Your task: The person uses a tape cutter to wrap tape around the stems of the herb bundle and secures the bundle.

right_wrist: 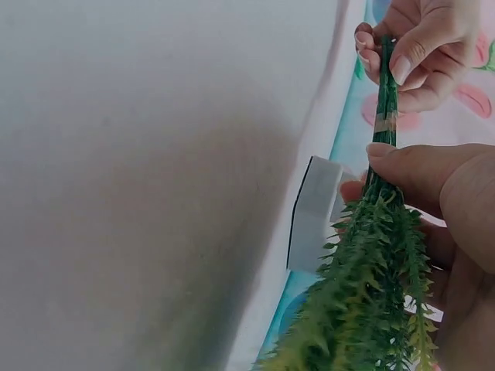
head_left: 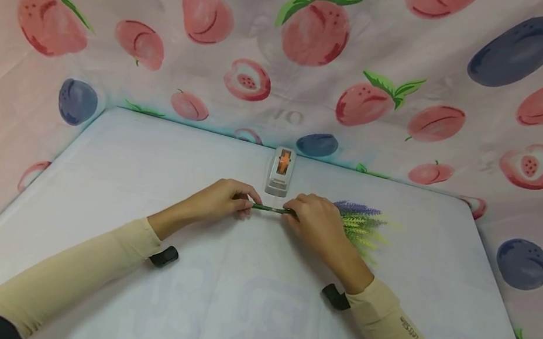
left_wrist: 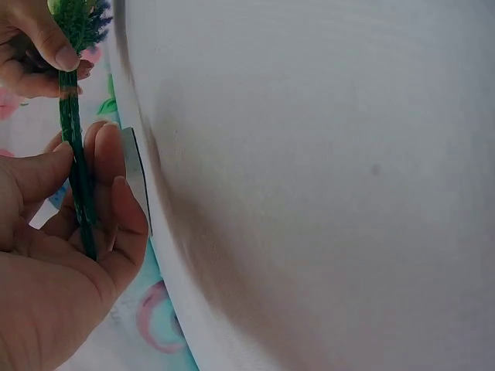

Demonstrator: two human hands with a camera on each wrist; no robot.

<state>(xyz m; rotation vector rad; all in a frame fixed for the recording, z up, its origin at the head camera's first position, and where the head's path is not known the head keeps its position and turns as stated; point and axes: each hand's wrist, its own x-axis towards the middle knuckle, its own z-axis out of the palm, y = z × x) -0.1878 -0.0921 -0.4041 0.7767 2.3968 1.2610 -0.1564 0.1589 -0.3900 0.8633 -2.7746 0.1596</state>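
A bunch of artificial flowers (head_left: 363,224) with purple and yellow-green heads lies sideways between the hands, heads to the right. My left hand (head_left: 225,198) grips the lower ends of its green stems (left_wrist: 71,120), thumb on one side and fingers curled behind. Nearer the heads, my right hand (head_left: 320,223) pinches the stems just below the leaves (right_wrist: 371,270). Between the hands, a band of clear tape (right_wrist: 385,121) circles the stems. Just beyond the hands stands a grey tape dispenser (head_left: 278,186) with an orange core.
A white-covered table (head_left: 240,301) spreads beneath the hands. Fruit-printed cloth (head_left: 147,79) hangs behind it and at both sides. Black straps (head_left: 164,256) show at the wrists, beside the beige sleeves (head_left: 86,264).
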